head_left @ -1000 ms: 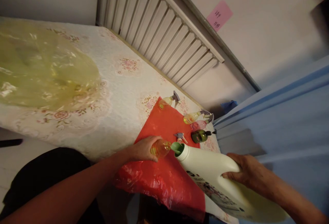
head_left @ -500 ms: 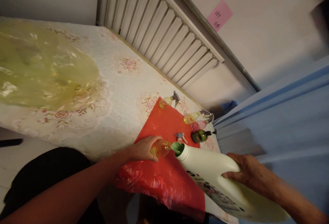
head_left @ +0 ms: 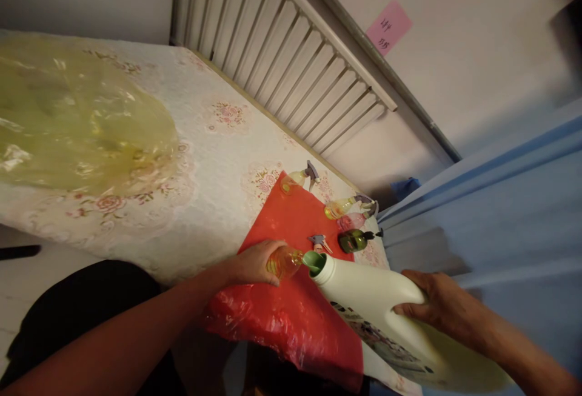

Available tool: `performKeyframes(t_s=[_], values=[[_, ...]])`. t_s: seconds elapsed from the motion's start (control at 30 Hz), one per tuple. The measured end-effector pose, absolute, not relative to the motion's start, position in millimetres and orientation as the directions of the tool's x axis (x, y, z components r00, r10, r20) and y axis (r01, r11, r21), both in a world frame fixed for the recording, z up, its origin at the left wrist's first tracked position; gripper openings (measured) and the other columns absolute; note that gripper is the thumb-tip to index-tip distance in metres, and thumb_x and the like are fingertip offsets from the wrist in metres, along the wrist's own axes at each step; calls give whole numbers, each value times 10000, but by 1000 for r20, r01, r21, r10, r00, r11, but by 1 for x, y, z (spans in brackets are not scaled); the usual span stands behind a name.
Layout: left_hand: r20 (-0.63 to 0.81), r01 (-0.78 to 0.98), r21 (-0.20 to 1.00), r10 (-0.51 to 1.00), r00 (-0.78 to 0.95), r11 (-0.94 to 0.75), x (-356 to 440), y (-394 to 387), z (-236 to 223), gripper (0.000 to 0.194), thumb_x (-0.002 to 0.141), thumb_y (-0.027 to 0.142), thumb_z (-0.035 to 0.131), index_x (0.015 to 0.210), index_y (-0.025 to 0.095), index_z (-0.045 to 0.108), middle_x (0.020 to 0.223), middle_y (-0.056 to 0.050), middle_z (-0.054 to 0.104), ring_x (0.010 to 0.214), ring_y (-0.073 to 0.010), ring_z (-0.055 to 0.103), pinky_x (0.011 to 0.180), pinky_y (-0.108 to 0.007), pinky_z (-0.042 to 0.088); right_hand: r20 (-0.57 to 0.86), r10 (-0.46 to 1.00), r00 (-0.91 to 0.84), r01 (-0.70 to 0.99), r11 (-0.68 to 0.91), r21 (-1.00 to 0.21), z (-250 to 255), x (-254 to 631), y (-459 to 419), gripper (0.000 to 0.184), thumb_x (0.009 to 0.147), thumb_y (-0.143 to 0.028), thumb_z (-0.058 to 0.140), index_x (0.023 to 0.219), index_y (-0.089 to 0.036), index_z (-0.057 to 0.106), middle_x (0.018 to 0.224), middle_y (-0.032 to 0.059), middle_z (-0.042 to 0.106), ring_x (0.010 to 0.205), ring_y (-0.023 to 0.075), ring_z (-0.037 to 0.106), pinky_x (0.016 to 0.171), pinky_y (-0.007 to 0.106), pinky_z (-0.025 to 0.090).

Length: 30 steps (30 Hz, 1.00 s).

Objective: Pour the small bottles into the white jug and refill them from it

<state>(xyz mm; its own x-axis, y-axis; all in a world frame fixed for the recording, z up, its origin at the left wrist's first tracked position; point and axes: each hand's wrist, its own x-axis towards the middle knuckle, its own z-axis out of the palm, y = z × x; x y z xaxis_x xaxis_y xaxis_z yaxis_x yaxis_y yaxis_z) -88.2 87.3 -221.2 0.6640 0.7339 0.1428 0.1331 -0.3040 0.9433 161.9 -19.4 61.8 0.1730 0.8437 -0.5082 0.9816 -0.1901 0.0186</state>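
My left hand [head_left: 258, 264] is wrapped round a small clear bottle [head_left: 287, 261] that looks yellow-orange; its open neck points to the right. Against that neck rests the green spout [head_left: 313, 260] of a large pale green jug [head_left: 377, 293], tilted toward the bottle. My right hand [head_left: 439, 302] grips the jug by its handle. Both are above a red plastic sheet [head_left: 291, 217]. A loose spray head [head_left: 320, 242] lies on the sheet just beyond the spout. Whether liquid is flowing I cannot tell.
Near the wall stand a spray bottle [head_left: 294, 181], a yellow one [head_left: 341, 207], a pink one [head_left: 352, 221] and a dark green pump bottle [head_left: 353, 240]. A yellow plastic bag [head_left: 82, 123] covers the left of the flowered tablecloth [head_left: 213, 202]. Beyond are a radiator [head_left: 282, 50] and blue curtain [head_left: 500, 220].
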Motion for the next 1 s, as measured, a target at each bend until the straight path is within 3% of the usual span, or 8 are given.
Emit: performKeyframes(t_s=[1.0], values=[[164,122,939,734,659,-320,-87,87,-227,833,545,292,791,1304,239,453,1326,-73,550,1222,-299,509,1042,-392,392,-501,848,173,984,-170,51,62,159,-17,231,767,-425,623,844,-208,636,806,35,734,704,202,667,566,236,454]])
